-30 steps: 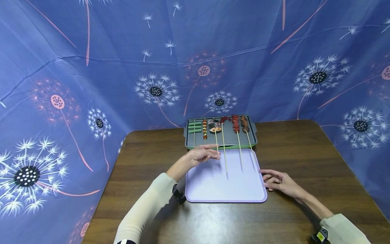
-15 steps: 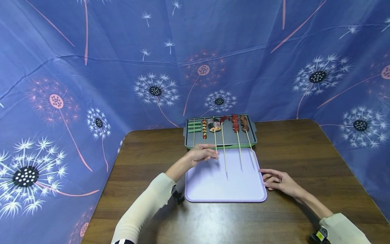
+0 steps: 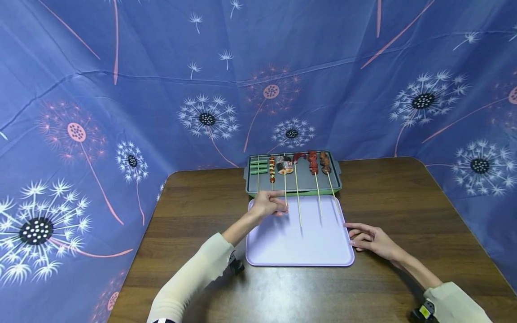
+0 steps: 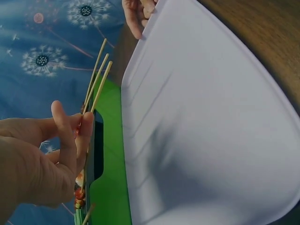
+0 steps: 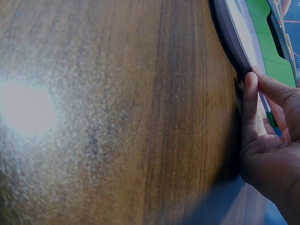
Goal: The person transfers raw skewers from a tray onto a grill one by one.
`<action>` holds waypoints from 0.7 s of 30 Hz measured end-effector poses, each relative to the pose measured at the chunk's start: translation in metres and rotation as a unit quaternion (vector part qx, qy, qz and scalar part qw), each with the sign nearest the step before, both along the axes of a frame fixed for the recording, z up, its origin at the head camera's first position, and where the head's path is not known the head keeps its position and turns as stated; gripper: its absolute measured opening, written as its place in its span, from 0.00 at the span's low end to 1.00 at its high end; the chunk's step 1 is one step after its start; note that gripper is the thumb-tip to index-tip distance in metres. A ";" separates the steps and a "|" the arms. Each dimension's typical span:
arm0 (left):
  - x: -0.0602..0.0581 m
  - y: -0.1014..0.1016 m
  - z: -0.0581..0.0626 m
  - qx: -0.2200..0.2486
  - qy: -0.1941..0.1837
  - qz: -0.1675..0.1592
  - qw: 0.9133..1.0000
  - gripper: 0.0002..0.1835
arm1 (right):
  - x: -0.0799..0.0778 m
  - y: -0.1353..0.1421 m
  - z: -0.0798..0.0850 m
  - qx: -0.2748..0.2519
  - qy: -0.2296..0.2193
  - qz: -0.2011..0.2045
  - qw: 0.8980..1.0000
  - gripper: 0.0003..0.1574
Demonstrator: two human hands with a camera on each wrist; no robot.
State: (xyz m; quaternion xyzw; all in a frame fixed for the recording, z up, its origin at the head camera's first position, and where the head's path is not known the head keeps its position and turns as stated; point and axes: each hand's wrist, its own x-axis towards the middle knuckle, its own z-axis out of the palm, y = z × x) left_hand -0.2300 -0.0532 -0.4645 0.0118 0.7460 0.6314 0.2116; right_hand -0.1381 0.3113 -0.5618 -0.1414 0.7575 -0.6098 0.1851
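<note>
My left hand (image 3: 266,204) is above the far left part of a lilac tray (image 3: 299,251), pinching the stick of a fish-roll skewer (image 3: 284,164) between thumb and fingertips. The roll lies on a green grill with a grey plate (image 3: 296,183). To its left are a green vegetable skewer (image 3: 258,166) and a thin red-and-yellow skewer (image 3: 272,170). On its right lie a dark red curled skewer (image 3: 299,156), a red meat skewer (image 3: 313,162) and a brown meat skewer (image 3: 325,163). My right hand (image 3: 373,242) holds the tray's right edge with thumb and forefinger.
The grill stands at the back of the wooden table (image 3: 194,215), close to a blue dandelion-patterned cloth (image 3: 161,107). The tray sits right in front of it. Several sticks reach out over the tray.
My left hand has shifted slightly left, and the lower end of the fish-roll skewer's stick has moved with it. The right hand stays at the tray's edge.
</note>
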 end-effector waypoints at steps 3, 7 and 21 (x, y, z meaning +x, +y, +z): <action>0.001 0.000 0.001 0.000 0.001 0.004 1.000 0.30 | 0.000 -0.001 -0.002 -0.004 0.004 0.001 1.000 0.37; 0.003 -0.003 0.004 -0.011 0.006 0.002 1.000 0.29 | 0.000 -0.002 -0.003 -0.012 0.011 0.005 1.000 0.37; 0.006 -0.017 0.012 -0.021 -0.008 -0.044 0.999 0.28 | -0.001 0.004 0.004 -0.045 0.011 0.046 0.998 0.34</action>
